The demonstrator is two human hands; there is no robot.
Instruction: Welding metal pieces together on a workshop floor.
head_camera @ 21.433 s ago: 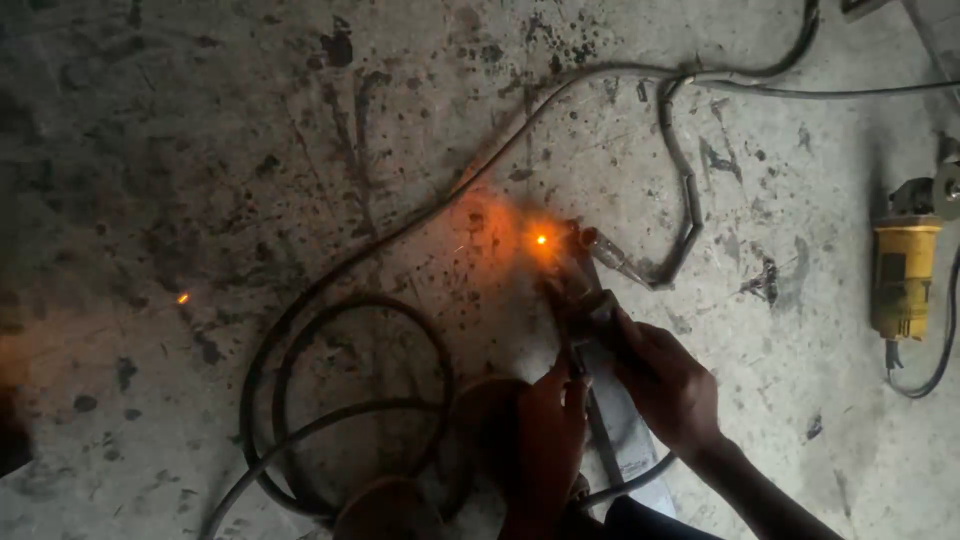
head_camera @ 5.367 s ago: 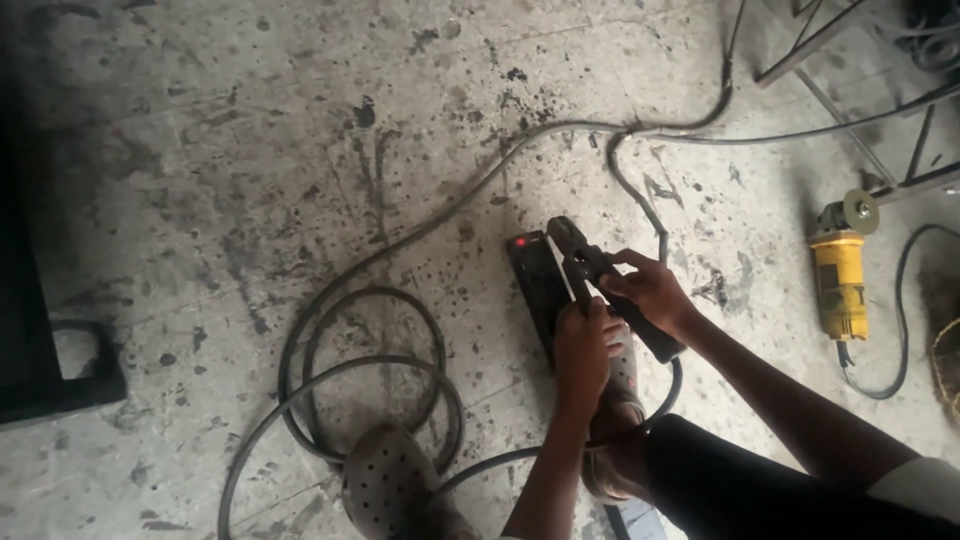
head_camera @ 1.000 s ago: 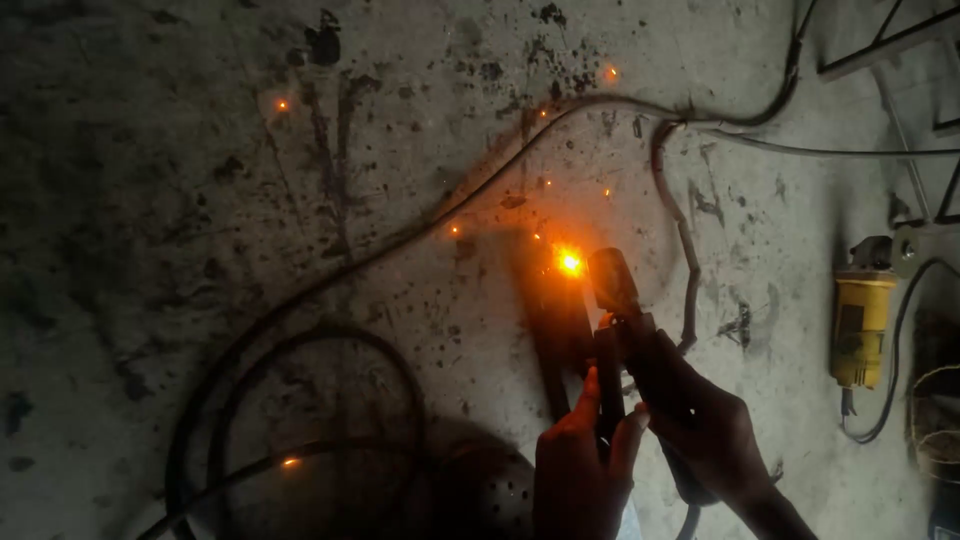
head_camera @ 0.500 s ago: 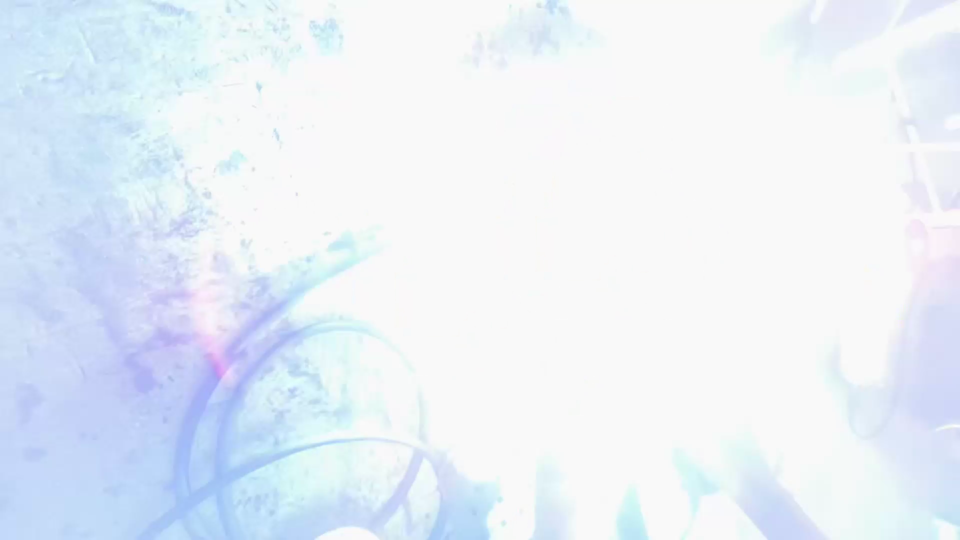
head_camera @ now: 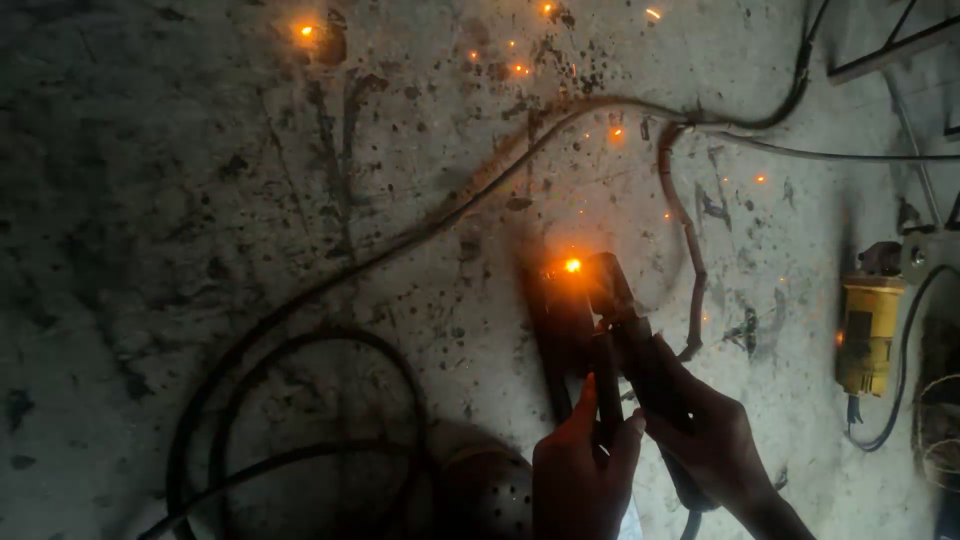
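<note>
My right hand (head_camera: 712, 440) grips the dark handle of a welding electrode holder (head_camera: 628, 325), whose tip points up and left at a glowing orange spot (head_camera: 573, 265). That spot sits at the top end of a dark metal bar (head_camera: 562, 340) lying on the concrete floor. My left hand (head_camera: 582, 470) holds the bar's near end, fingers wrapped around it, just left of the holder. Orange sparks lie scattered over the floor above.
Thick black cables (head_camera: 300, 400) loop over the stained concrete at lower left, and one runs diagonally up to the top right. A yellow angle grinder (head_camera: 868, 330) lies at the right edge. A foot in a perforated sandal (head_camera: 490, 490) is near my left hand.
Half a second ago the view was washed out by a white arc flash. Now the flash is gone, only a small orange glow and scattered sparks are left. Both hands hold the same places.
</note>
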